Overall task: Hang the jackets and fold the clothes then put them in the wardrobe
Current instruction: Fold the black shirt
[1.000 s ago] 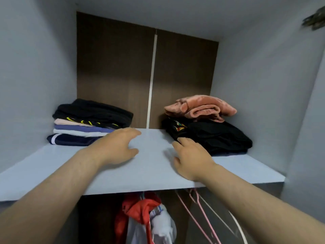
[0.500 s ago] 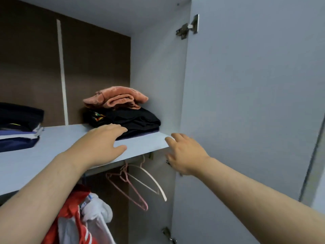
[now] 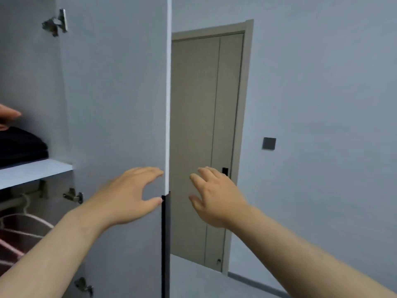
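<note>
head view: left hand [image 3: 129, 196], right hand [image 3: 214, 198], fingers spread, empty, flank wardrobe door [image 3: 116, 104] edge at 12 o'clock; probably closing: push flat, gently.

Smooth, matt grey laminate on the wardrobe door [image 3: 116, 104], right behind the left fingers [image 3: 150, 172]. Matt black strip [image 3: 165, 233] down its edge just below those fingers, plain white edging [image 3: 168, 104] at their tips. Shiny bare metal on the hinges [image 3: 56, 23], well left of them. Smooth pale board for the shelf [image 3: 36, 171]; soft black cloth [image 3: 21, 145] folded on it. Smooth matt taupe panel on the room door [image 3: 204, 104] beyond the right fingers [image 3: 206, 175]; flat painted wall [image 3: 322, 104], dark matt switch plate [image 3: 269, 143] to their right.
</note>
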{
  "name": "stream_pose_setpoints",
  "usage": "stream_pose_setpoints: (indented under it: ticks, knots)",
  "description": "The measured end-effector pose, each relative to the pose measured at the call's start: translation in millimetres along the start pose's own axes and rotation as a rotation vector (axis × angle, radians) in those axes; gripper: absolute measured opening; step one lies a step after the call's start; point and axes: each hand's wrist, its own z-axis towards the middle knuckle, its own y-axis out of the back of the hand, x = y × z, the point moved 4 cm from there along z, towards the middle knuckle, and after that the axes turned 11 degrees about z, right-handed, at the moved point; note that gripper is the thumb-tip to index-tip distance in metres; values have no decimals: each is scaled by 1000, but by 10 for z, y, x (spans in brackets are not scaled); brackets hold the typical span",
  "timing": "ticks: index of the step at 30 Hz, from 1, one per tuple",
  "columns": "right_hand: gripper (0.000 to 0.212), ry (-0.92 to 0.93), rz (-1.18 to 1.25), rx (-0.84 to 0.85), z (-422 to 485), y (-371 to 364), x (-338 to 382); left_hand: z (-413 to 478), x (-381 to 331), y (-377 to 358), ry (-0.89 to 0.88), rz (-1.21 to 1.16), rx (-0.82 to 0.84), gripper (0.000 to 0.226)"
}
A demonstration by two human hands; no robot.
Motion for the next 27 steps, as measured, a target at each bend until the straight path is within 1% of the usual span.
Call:
stream_pose_setpoints:
  ticks: [3, 8, 9, 13, 20, 24, 27]
  knots:
    - [44, -129, -26, 4, -651, 258, -568, 134, -773, -270, -75, -70, 85, 71]
    - [41, -354, -85, 69, -1824, 564, -1426, 347, -2035, -595, -242, -110, 128, 72]
    - [40, -378, -90, 67, -1929, 598, -1507, 364, -2131, -616, -252, -105, 134, 72]
    - [38, -560, -154, 84, -2753, 909, -2023, 500, -2988, -806, -365, -158, 159, 72]
    - [46, -856, -232, 106, -4066, 1267, -2794, 774, -4299, -1317, -546, -247, 264, 70]
    - [50, -999, -261, 132, -4584, 1267, -3248, 1070, -4925, -1717, -639, -288, 272, 69]
    - [50, -1084, -281, 163, -4819, 1124, -3655, 1335, -5283, -2164, -666, -324, 324, 69]
